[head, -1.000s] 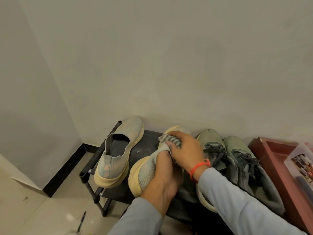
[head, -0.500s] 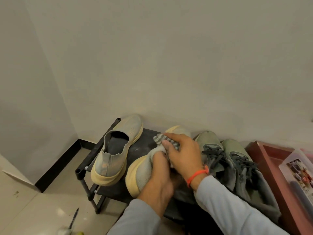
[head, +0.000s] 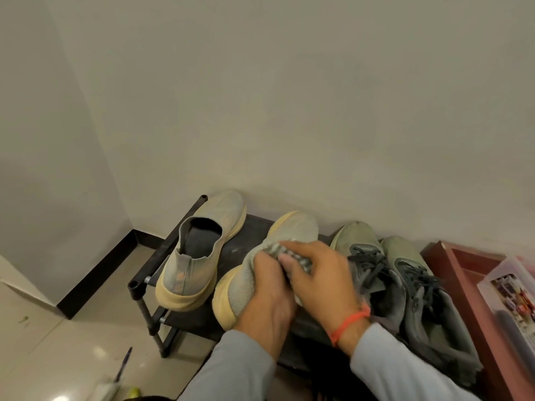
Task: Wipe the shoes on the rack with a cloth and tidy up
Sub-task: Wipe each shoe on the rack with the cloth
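Note:
A black shoe rack (head: 254, 233) stands against the wall with several shoes on it. My left hand (head: 266, 296) grips the heel end of a grey knit slip-on shoe (head: 292, 227) with a cream sole. My right hand (head: 318, 273) holds a grey striped cloth (head: 278, 250) against the top of that shoe. Its matching slip-on (head: 199, 256) sits to the left on the rack. A pair of grey-green laced sneakers (head: 405, 273) lies to the right.
A red-brown tray (head: 451, 264) with a clear plastic box (head: 512, 302) sits at the right edge. A pen (head: 123, 364) lies on the tiled floor at lower left. The wall corner with black skirting (head: 98, 270) is left of the rack.
My right hand has slid the cloth back from the shoe's toe toward its opening. My left hand keeps its grip on the heel end.

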